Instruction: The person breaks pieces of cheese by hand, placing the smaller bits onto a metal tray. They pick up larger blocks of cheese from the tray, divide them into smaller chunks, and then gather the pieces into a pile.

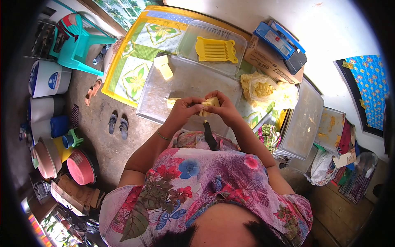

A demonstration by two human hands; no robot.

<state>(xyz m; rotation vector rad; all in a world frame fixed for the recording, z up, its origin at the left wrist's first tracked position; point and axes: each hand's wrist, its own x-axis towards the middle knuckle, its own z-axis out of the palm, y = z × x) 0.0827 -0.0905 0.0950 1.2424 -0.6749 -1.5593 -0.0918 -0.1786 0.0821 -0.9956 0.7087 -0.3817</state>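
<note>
My left hand (183,110) and my right hand (225,108) meet over the near edge of a clear plastic tray (193,84). Together they pinch a small pale yellow block (210,103). A dark handle-like object (210,136) points down from under my hands toward my lap; which hand grips it is hidden. On the tray lie two larger yellow blocks (163,66) at the far left and a small piece (172,102) beside my left hand.
Behind the tray, a clear lid holds a yellow slotted cutter (216,50). A bag of yellow cut pieces (263,88) lies right, near a cardboard box (267,64) and stacked trays (304,119). Sandals (118,123), a turquoise chair (78,41) and pink basins (80,166) stand left.
</note>
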